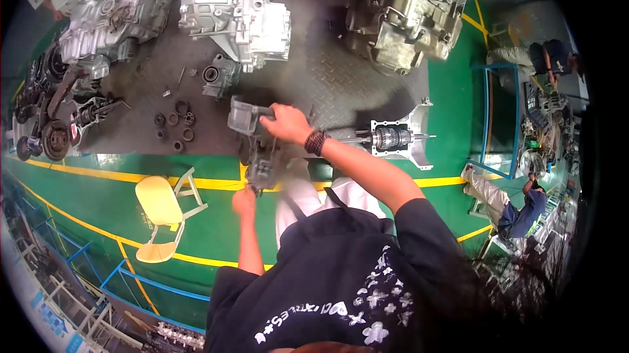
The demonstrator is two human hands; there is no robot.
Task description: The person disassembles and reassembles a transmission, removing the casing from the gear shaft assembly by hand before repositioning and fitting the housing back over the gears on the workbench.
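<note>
My right hand [287, 124] is closed on a boxy grey metal housing [246, 116] at the table's near edge. Below it is a darker metal part [264, 171], its lower end gripped by my left hand [244, 201]. Motion blur hides whether the two pieces are joined. Just beyond lies a small grey casting with a round bore [211, 74]. Several bearings and rings [177, 119] sit left of my hands. To the right, a gear shaft [392, 137] rests in an open half casing [420, 131], beside my right wrist.
Large silver gearboxes [239, 12] stand across the back of the dark metal table [321, 71], another [406, 19] at far right. Left are loose discs and drums [56, 140]. A yellow folding chair [157, 201] stands on the green floor. Co-workers [521, 212] are at right.
</note>
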